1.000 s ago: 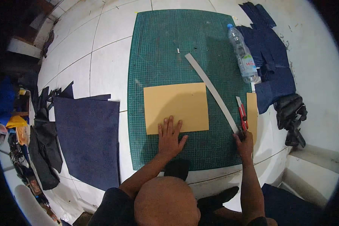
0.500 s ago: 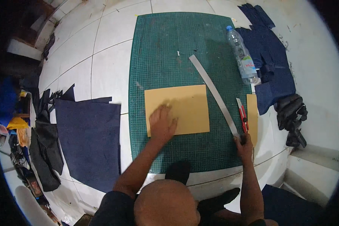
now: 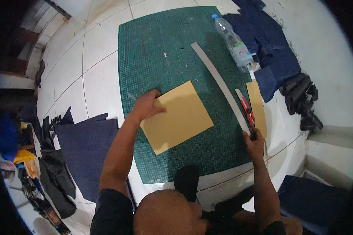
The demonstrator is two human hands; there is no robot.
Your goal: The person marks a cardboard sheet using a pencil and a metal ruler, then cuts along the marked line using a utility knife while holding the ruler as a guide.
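Observation:
A rectangular tan cardboard sheet (image 3: 178, 123) lies turned at an angle on the green cutting mat (image 3: 153, 51). My left hand (image 3: 147, 106) grips its upper left edge, thumb on the top face and fingers at the far edge. At the mat's right side, my right hand (image 3: 255, 144) is closed round the near end of a long metal ruler (image 3: 219, 81) and the dark handle of a red utility knife (image 3: 247, 109). The knife's blade points away from me, beside the ruler. How the fingers divide between the two tools is partly hidden.
A narrow tan cardboard strip (image 3: 257, 105) lies right of the knife. Beyond it are a clear plastic bottle (image 3: 235, 45) with a blue cap, dark blue fabric (image 3: 280, 58) and a black bundle (image 3: 300, 94). More dark blue fabric (image 3: 88, 152) lies on the white tiles at left.
The cardboard sheet has turned counterclockwise. My left hand has shifted from its face to its upper left edge. My right hand still holds the ruler and knife; the whole view has shifted.

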